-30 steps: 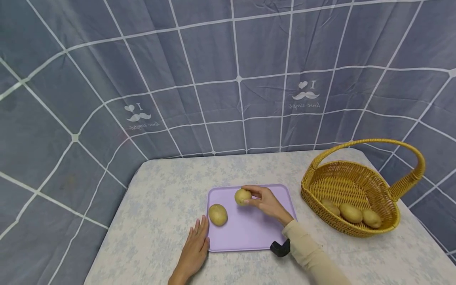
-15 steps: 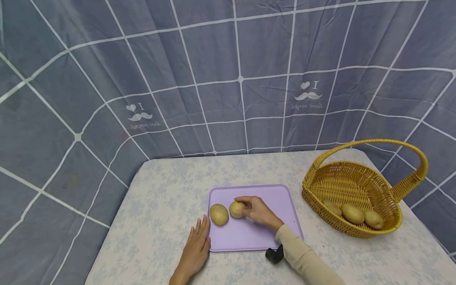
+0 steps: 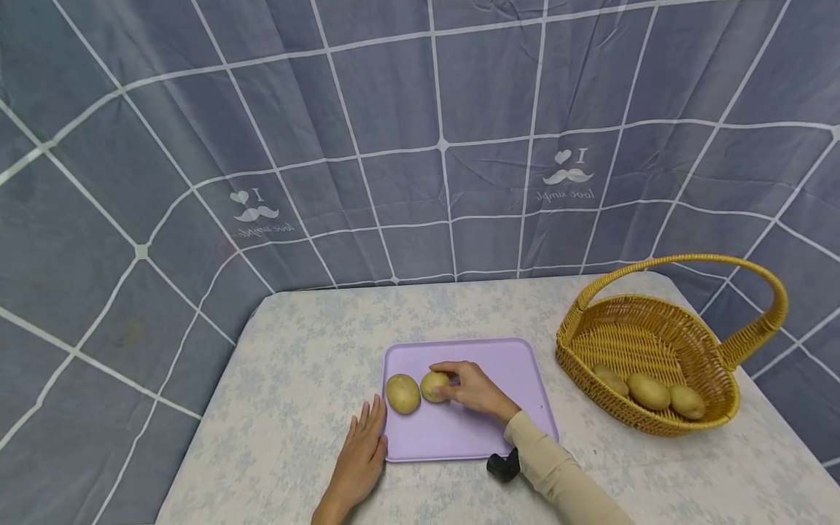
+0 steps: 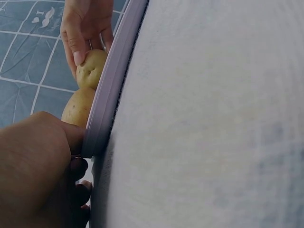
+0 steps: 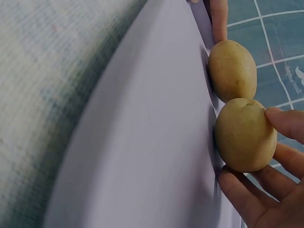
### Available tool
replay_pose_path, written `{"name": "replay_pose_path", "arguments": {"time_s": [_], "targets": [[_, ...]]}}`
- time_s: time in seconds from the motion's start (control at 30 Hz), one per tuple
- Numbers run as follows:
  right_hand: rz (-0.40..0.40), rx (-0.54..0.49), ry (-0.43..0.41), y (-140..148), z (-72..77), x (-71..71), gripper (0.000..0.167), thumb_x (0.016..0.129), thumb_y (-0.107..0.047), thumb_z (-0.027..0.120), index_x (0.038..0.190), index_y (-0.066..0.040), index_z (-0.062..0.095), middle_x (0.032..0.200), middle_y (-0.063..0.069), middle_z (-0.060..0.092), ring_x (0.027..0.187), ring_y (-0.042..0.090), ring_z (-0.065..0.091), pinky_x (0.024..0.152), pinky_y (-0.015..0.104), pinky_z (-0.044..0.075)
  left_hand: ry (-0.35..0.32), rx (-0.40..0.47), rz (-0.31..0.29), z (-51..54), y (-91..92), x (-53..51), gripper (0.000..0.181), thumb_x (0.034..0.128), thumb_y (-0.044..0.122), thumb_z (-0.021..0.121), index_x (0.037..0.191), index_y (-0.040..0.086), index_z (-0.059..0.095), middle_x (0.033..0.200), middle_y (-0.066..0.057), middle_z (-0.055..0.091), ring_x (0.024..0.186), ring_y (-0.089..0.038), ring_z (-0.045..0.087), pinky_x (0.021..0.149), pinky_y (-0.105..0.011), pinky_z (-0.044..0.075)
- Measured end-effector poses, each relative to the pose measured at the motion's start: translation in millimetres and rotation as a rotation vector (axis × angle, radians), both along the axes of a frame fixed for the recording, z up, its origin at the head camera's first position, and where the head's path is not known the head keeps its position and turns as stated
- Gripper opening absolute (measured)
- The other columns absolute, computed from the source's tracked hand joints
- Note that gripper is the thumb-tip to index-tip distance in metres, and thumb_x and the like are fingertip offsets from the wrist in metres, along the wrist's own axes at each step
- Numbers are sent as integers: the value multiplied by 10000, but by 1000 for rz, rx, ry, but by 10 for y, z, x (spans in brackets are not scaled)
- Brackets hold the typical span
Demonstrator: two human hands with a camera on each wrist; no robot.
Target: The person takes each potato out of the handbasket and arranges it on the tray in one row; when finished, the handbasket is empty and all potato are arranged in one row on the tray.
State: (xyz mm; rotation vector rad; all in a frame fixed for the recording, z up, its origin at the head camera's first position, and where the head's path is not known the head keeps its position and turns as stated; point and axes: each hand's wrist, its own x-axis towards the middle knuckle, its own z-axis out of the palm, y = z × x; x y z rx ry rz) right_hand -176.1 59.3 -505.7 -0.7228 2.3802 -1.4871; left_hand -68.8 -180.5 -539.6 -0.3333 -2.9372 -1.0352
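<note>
On the lilac tray (image 3: 459, 441), R hand (image 3: 477, 391) pinches one potato (image 3: 431, 386), just R of 2nd potato (image 3: 403, 394); long axis unclear. L hand (image 3: 358, 461), fingers straight, at tray's L edge, w/ 2nd potato betw. it & the pinched one.

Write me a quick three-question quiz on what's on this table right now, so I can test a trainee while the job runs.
1. Count: how many potatoes can you see in the basket?
2. True or false: the left hand is inside the basket.
3. Fill in the blank: the right hand holds a ____ between its thumb and fingers.

Key:
1. Three.
2. False. It lies at the left edge of the purple tray, well away from the basket.
3. Potato.
</note>
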Motion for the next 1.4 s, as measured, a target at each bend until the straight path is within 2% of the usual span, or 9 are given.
{"name": "replay_pose_path", "arguments": {"time_s": [0.2,0.47,0.73,0.87,0.97,1.17,1.27,1.4], "targets": [[1,24,-3,-13,-8,5,480,887,-150,686,1305,42,551,1275,185,595,1080,290,611,896,382,534,1,4,0,-8,-1,2,550,1001,100,437,1503,10,231,1580,-132,173,1459,-344,122,1164,-536,52],[6,-2,2,-10,-15,-3,491,881,-145,693,1312,37,545,1248,171,603,1060,281,607,887,405,532,12,2,0,4,3,3,546,999,97,435,1499,-1,237,1576,-140,181,1457,-348,129,1163,-534,55],[2,12,32,-7,-16,-7,455,879,-136,694,1289,19,573,1201,147,623,1003,239,617,840,325,534,17,3,4,0,9,4,547,994,91,440,1497,-1,247,1574,-142,191,1454,-350,138,1181,-483,25],[-4,19,51,-5,-35,-15,443,879,-137,692,1284,7,581,1196,133,627,994,225,612,829,294,532,13,3,5,-5,12,1,550,991,88,444,1497,0,246,1573,-142,190,1454,-352,137,1175,-506,38],[-10,17,62,9,-20,-7,443,881,-145,691,1283,5,582,1221,144,622,1021,251,607,844,316,538,11,2,3,-5,15,1,551,990,87,447,1496,-2,248,1573,-144,191,1454,-355,136,1168,-526,51],[-38,-38,66,170,136,20,447,903,-136,663,1310,14,553,1321,188,565,1163,389,556,959,453,501,3,-2,0,-8,18,-2,552,994,93,443,1499,3,240,1577,-137,180,1456,-351,127,1167,-530,50],[-88,-77,66,349,298,35,460,909,-153,662,1329,-7,544,1345,187,548,1213,412,522,1010,490,455,-1,-2,-1,-5,16,-5,551,997,96,439,1501,3,235,1578,-140,174,1457,-352,119,1165,-540,49],[-167,-147,78,689,554,81,491,904,-159,671,1352,-21,524,1370,197,522,1245,399,498,1049,476,419,-2,-1,-4,-1,9,-6,552,998,94,437,1501,0,229,1578,-146,170,1458,-358,111,1162,-551,48]]}}
